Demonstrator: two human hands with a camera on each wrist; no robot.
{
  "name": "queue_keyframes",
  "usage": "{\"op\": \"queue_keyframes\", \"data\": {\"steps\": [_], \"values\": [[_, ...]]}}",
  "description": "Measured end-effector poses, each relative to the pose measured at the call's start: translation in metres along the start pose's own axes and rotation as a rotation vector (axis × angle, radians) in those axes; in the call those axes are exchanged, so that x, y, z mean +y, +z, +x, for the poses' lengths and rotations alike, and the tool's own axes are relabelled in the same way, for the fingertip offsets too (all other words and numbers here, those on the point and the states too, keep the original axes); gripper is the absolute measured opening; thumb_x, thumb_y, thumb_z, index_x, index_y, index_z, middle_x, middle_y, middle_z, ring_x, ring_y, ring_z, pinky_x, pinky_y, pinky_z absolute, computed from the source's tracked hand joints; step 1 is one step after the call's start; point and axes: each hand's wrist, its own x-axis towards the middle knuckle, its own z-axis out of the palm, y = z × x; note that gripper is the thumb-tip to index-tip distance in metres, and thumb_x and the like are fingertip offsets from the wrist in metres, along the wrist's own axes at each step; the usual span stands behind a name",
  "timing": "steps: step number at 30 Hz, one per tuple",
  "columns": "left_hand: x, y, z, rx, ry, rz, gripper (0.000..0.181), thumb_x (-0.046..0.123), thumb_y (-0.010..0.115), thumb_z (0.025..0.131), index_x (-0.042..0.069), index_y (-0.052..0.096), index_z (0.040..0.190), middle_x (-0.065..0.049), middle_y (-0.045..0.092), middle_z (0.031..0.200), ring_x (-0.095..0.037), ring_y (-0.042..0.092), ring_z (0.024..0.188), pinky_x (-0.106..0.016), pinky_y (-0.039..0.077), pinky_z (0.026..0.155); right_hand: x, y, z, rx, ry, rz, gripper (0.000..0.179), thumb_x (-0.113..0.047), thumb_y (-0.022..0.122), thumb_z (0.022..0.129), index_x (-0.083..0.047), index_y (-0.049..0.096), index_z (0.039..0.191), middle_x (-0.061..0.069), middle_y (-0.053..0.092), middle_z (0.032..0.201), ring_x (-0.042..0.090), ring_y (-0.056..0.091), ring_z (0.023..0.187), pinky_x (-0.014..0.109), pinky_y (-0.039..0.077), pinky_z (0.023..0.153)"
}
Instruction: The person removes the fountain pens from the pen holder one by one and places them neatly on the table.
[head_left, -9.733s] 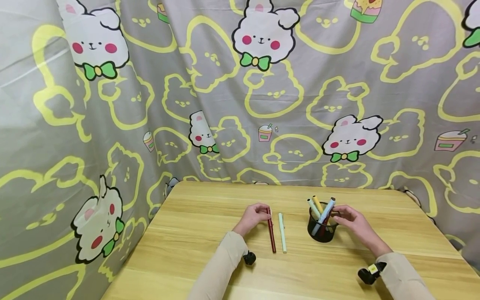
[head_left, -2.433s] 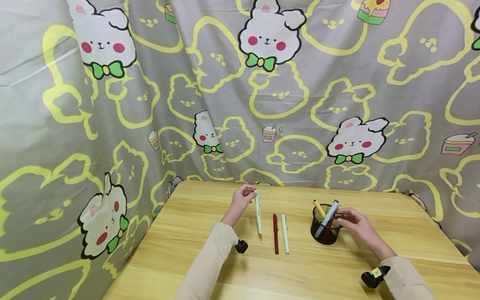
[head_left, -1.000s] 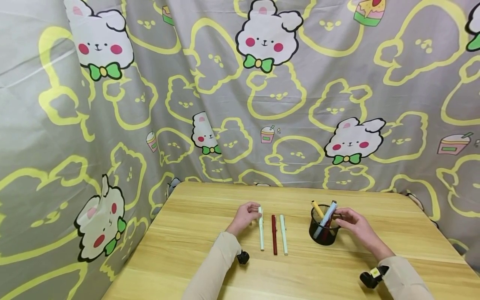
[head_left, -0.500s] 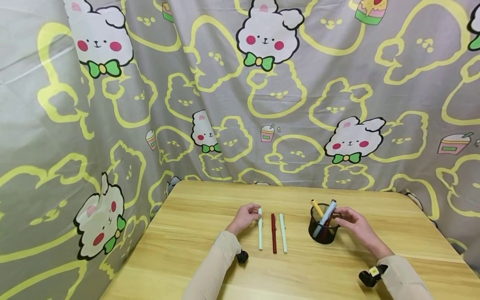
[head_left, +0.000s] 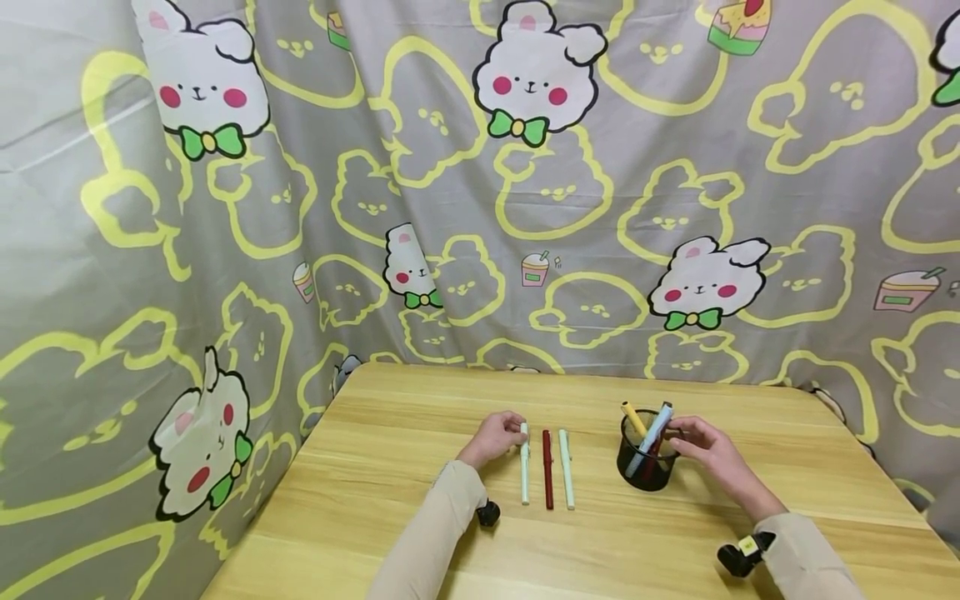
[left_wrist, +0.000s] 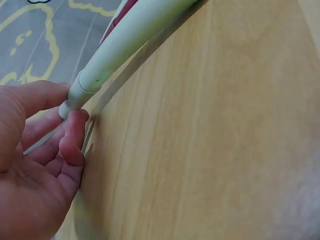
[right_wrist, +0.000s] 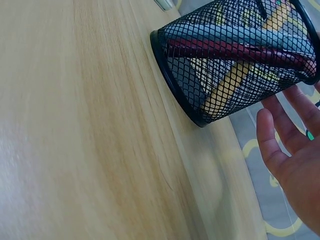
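Observation:
My left hand pinches the far end of a pale green pen between thumb and fingers; the left wrist view shows this pen close over the wood, its shadow alongside. To its right a dark red pen and another pale green pen lie parallel on the table. A black mesh pen holder stands upright, with a yellow pen, a light blue pen and a dark red pen inside. My right hand holds the holder's right side at the rim, its lower fingers spread loosely.
The wooden table reaches back to a grey curtain printed with rabbits and yellow outlines, which also hangs along the left side. A small black camera sits at the right wrist, another camera at the left.
A pale green pen has left the holder and now lies left of the dark red pen, drawn toward the front by my left hand. My right hand has stayed at the holder.

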Motion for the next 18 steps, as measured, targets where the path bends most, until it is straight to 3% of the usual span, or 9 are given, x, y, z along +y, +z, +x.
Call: {"op": "queue_keyframes", "data": {"steps": [9, 18], "values": [[-0.0019, 0.0016, 0.0018, -0.044, -0.001, 0.071, 0.025, 0.007, 0.066, 0.088, -0.002, 0.061, 0.11, -0.003, 0.059, 0.09, -0.015, 0.056, 0.079, -0.026, 0.048, 0.063, -0.0006, 0.0025, -0.0016, -0.004, -0.028, 0.034, 0.03, 0.001, 0.057, 0.092, 0.016, 0.049, 0.116, -0.007, 0.064, 0.102, -0.003, 0.057, 0.088, 0.019, 0.049, 0.073], [0.0006, 0.0002, 0.002, -0.041, 0.018, 0.161, 0.023, 0.008, 0.068, 0.085, 0.0, 0.064, 0.106, 0.0, 0.059, 0.089, -0.014, 0.055, 0.081, -0.027, 0.049, 0.068, 0.0011, 0.0024, -0.0011, -0.002, -0.017, 0.025, 0.029, 0.0, 0.057, 0.093, 0.015, 0.05, 0.117, 0.002, 0.064, 0.103, -0.002, 0.057, 0.088, 0.019, 0.049, 0.073]]}}
